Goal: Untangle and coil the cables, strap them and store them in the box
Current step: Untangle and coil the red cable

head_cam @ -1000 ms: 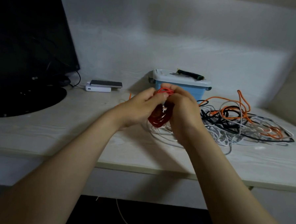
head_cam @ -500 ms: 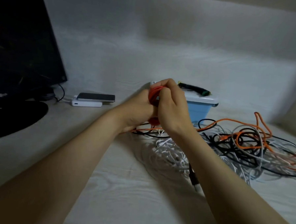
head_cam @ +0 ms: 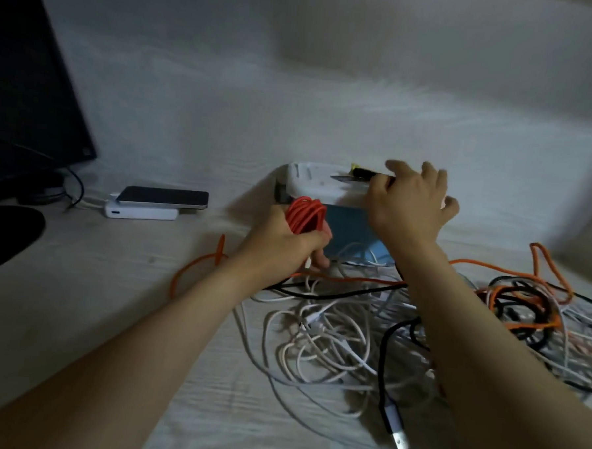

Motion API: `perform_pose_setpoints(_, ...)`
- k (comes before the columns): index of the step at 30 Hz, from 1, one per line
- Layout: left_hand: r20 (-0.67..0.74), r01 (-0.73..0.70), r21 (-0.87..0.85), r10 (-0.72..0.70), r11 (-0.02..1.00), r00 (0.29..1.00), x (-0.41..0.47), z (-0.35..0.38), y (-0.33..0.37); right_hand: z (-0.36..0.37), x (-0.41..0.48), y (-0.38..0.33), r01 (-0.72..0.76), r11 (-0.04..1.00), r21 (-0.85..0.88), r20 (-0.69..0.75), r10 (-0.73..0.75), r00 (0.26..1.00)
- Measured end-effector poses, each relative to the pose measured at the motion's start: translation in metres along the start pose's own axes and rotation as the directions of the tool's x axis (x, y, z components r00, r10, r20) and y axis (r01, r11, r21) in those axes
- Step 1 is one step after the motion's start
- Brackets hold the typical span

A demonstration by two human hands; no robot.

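My left hand (head_cam: 280, 244) grips a coiled red cable (head_cam: 305, 214) just in front of the blue box (head_cam: 347, 227). The box has a white lid (head_cam: 319, 184) that is on. My right hand (head_cam: 409, 202) reaches over the lid's right part with fingers spread, touching a black strap (head_cam: 364, 174) that lies on top. Whether it holds the strap is unclear. A tangle of white, black and orange cables (head_cam: 368, 324) lies on the desk in front of and to the right of the box.
A phone (head_cam: 164, 197) lies on a white power bank (head_cam: 141, 212) at the back left. A dark monitor (head_cam: 31, 83) with a round base (head_cam: 2, 236) stands at far left. A USB plug (head_cam: 400, 443) lies near the front.
My right hand let go of the red coil and moved right to the box lid. My left hand kept the coil and lowered it beside the box. The view moved closer.
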State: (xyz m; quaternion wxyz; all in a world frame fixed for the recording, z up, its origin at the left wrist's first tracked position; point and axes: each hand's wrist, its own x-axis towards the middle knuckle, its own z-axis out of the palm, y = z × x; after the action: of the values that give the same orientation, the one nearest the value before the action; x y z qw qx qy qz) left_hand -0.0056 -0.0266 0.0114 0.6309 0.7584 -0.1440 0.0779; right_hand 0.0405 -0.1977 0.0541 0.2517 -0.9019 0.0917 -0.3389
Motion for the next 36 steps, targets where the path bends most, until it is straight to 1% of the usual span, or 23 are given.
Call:
perform_pose_setpoints(2, 0.008, 0.004, 0.048, -0.004, 0.999, 1.000, 0.000, 0.001, -0.005, 0.006, -0.002, 0.002, -0.017, 0.998, -0.064, 0.045, 0.020, 0.999)
perform_pose_setpoints(4, -0.004, -0.005, 0.057, 0.005, 0.998, 1.000, -0.001, 0.002, -0.007, 0.009, -0.008, 0.002, -0.016, 0.995, -0.102, 0.003, 0.016, 1.000)
perform_pose_setpoints(7, -0.082, -0.019, -0.030, 0.017, 0.999, 0.996, -0.005, 0.003, -0.005, 0.008, -0.015, 0.000, 0.011, 0.995, -0.102, -0.058, -0.017, 0.998)
perform_pose_setpoints(9, -0.154, -0.027, -0.074, 0.015, 0.997, 0.988, -0.007, 0.003, -0.003, 0.006, -0.017, -0.001, 0.050, 0.996, -0.075, -0.066, -0.055, 0.996)
perform_pose_setpoints(12, -0.214, -0.013, -0.158, -0.022, 0.987, 0.977, -0.009, 0.001, -0.004, 0.003, -0.020, -0.001, 0.130, 0.991, 0.009, -0.064, -0.129, 0.990)
perform_pose_setpoints(13, -0.224, -0.014, -0.203, -0.033, 0.979, 0.974, -0.010, 0.000, -0.003, 0.001, -0.022, -0.002, 0.181, 0.982, 0.059, -0.092, -0.175, 0.980)
perform_pose_setpoints(15, -0.263, -0.029, -0.231, -0.034, 0.972, 0.964, -0.011, -0.003, -0.003, -0.006, -0.028, -0.006, 0.306, 0.931, 0.200, -0.189, -0.270, 0.944)
perform_pose_setpoints(16, -0.291, -0.035, -0.221, -0.032, 0.975, 0.956, -0.012, -0.003, -0.002, -0.011, -0.032, -0.009, 0.339, 0.898, 0.281, -0.206, -0.288, 0.935)
perform_pose_setpoints(17, -0.317, -0.036, -0.230, -0.040, 0.973, 0.947, -0.012, -0.005, -0.001, -0.014, -0.038, -0.014, 0.339, 0.872, 0.354, -0.189, -0.288, 0.939)
perform_pose_setpoints(19, -0.341, -0.043, -0.325, -0.075, 0.945, 0.937, -0.013, -0.007, 0.003, -0.017, -0.051, -0.022, 0.256, 0.820, 0.512, -0.095, -0.242, 0.966)
perform_pose_setpoints(21, -0.336, -0.051, -0.406, -0.097, 0.912, 0.937, -0.015, -0.009, 0.004, -0.015, -0.066, -0.028, 0.090, 0.735, 0.672, 0.069, -0.182, 0.981)
perform_pose_setpoints(22, -0.326, -0.050, -0.430, -0.104, 0.901, 0.940, -0.016, -0.009, 0.004, -0.014, -0.073, -0.029, -0.008, 0.680, 0.733, 0.158, -0.159, 0.974)
perform_pose_setpoints(24, -0.307, -0.038, -0.455, -0.116, 0.890, 0.944, -0.017, -0.013, 0.000, -0.013, -0.084, -0.031, -0.202, 0.543, 0.815, 0.316, -0.125, 0.940)
perform_pose_setpoints(26, -0.298, -0.023, -0.454, -0.127, 0.891, 0.946, -0.018, -0.019, -0.004, -0.012, -0.089, -0.030, -0.355, 0.394, 0.848, 0.438, -0.141, 0.888)
perform_pose_setpoints(27, -0.293, -0.016, -0.441, -0.127, 0.897, 0.948, -0.019, -0.022, -0.006, -0.012, -0.090, -0.029, -0.400, 0.348, 0.848, 0.475, -0.163, 0.865)
perform_pose_setpoints(28, -0.292, -0.015, -0.421, -0.120, 0.907, 0.949, -0.019, -0.025, -0.006, -0.011, -0.090, -0.028, -0.416, 0.337, 0.844, 0.492, -0.181, 0.851)
perform_pose_setpoints(29, -0.302, -0.015, -0.375, -0.107, 0.927, 0.947, -0.020, -0.028, -0.006, -0.010, -0.089, -0.027, -0.409, 0.361, 0.838, 0.496, -0.190, 0.848)
perform_pose_setpoints(30, -0.320, -0.017, -0.314, -0.089, 0.949, 0.943, -0.020, -0.029, -0.005, -0.009, -0.089, -0.026, -0.387, 0.410, 0.826, 0.493, -0.192, 0.849)
perform_pose_setpoints(33, -0.377, -0.028, -0.048, 0.008, 0.998, 0.926, -0.023, -0.030, -0.004, -0.005, -0.089, -0.022, -0.296, 0.565, 0.770, 0.489, -0.225, 0.843)
perform_pose_setpoints(35, -0.375, -0.061, 0.164, 0.120, 0.985, 0.919, -0.024, -0.029, -0.007, -0.001, -0.087, -0.019, -0.220, 0.654, 0.724, 0.496, -0.271, 0.825)
perform_pose_setpoints(36, -0.360, -0.085, 0.230, 0.166, 0.970, 0.918, -0.025, -0.029, -0.008, 0.001, -0.087, -0.018, -0.179, 0.690, 0.702, 0.495, -0.291, 0.819)
